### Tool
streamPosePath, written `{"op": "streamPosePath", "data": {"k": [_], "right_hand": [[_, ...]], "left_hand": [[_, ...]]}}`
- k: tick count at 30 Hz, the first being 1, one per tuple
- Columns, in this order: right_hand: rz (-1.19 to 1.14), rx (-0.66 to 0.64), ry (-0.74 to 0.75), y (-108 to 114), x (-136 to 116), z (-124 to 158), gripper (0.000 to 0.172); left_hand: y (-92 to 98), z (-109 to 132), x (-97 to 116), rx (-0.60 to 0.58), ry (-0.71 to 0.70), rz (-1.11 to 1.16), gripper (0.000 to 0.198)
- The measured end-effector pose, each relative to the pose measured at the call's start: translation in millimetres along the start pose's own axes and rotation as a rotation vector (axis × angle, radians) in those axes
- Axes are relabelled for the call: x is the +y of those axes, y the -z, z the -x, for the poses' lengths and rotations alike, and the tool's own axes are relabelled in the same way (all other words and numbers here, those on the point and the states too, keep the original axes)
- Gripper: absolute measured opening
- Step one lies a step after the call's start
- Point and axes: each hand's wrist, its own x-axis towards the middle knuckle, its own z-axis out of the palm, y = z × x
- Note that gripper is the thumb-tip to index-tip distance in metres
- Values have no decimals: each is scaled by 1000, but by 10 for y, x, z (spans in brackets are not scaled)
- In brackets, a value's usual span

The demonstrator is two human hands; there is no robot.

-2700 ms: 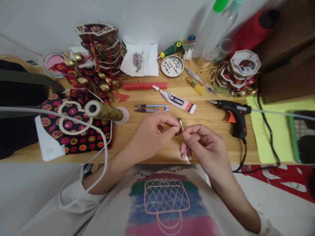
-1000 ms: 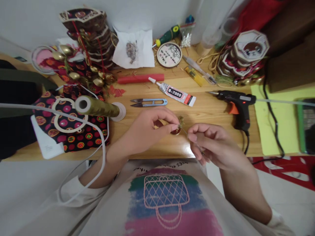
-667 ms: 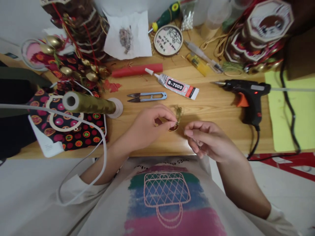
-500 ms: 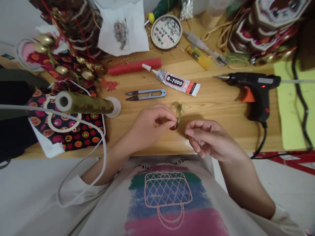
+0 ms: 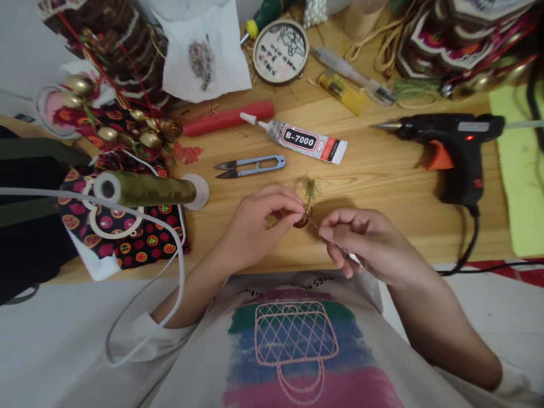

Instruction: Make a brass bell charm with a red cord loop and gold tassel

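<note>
My left hand (image 5: 266,224) pinches the edge of a small round reddish-brown piece (image 5: 302,220), from which a tuft of green threads (image 5: 310,190) sticks up away from me. To its right, my right hand (image 5: 361,238) has thumb and forefinger pressed together on a thin strand (image 5: 313,224) that runs toward the round piece. Something small and shiny shows under my right fingers, too small to name. Blue-handled thread snips (image 5: 250,166) lie beyond my left hand, and a B-7000 glue tube (image 5: 301,139) lies past them.
A black glue gun (image 5: 454,150) with a cord is at the right. On the left, a green thread spool (image 5: 148,190) and a looping white cable (image 5: 182,272) are near my left arm. Behind are a red stick (image 5: 229,118), a yellow lighter (image 5: 342,92) and a round embroidered piece (image 5: 280,52).
The strand between my hands now shows. Both hands keep nearly the same pose, while the view has shifted slightly.
</note>
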Motion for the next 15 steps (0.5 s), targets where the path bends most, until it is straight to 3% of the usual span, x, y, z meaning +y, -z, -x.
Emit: {"op": "streamPosePath", "data": {"k": [15], "right_hand": [[118, 121, 40, -79, 27, -1, 26]], "left_hand": [[-45, 49, -80, 61, -21, -89, 10]]}}
